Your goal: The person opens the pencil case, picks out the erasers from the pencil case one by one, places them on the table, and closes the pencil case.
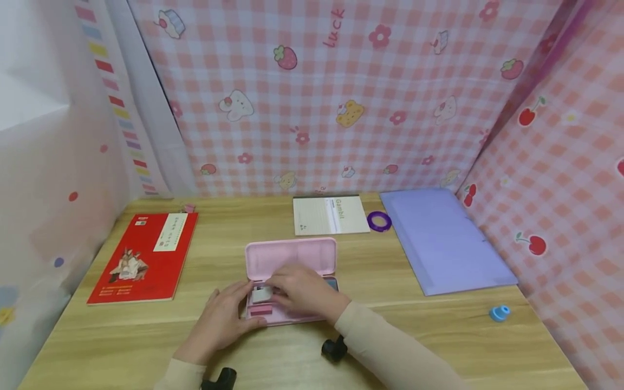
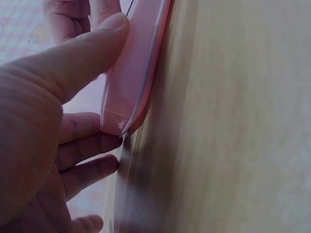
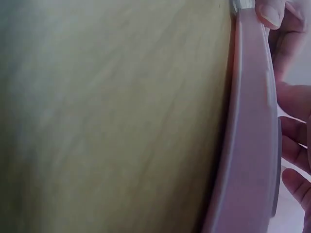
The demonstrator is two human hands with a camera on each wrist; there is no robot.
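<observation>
- Lying open near the middle of the wooden desk, the pink pencil case has its lid raised toward the back wall and its tray toward the person.
- Left hand: it rests at the case's left front corner; the left wrist view shows the thumb laid along the pink edge and the other fingers loosely bent just under the corner, so the hand steadies the case in a light grip.
- Right hand: it lies over the tray, fingers curved down onto a small white object (an eraser, perhaps; too small to be sure). Whether the fingers pinch it or only touch it cannot be told.
- A dark pink piece sits in the tray just in front of the white object.
- Right wrist view: only the case's rim against the desk and fingertips beyond it.
- A red book lies at the left of the desk, well apart from the case.
- A pale notebook lies behind the case, with a purple tape ring just beside it on the right.
- A lilac folder lies at the right, and a small blue object sits near its front corner.
- Pink checked cloth with printed strawberries and animals hangs behind and at the right.
</observation>
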